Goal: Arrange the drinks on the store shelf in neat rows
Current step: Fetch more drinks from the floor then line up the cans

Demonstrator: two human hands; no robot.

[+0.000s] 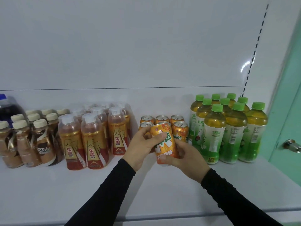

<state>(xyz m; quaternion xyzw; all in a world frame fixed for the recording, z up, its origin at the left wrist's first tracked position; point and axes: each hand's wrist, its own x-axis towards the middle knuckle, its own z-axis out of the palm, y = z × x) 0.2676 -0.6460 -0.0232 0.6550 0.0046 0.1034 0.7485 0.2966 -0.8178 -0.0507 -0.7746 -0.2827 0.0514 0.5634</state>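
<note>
Both hands hold one orange can [164,142] tilted, just in front of the other orange cans [176,126] standing near the middle of the white shelf [48,190]. The left hand [143,145] wraps its fingers round the can's upper part, thumb across the label; the right hand [185,158] cups its lower end with curled fingers. Toward the shelf's right edge stand green-capped tea bottles [232,128]. Left of the cans stand gold-labelled bottles [94,136], then brown coffee bottles [32,137] toward the left edge.
</note>
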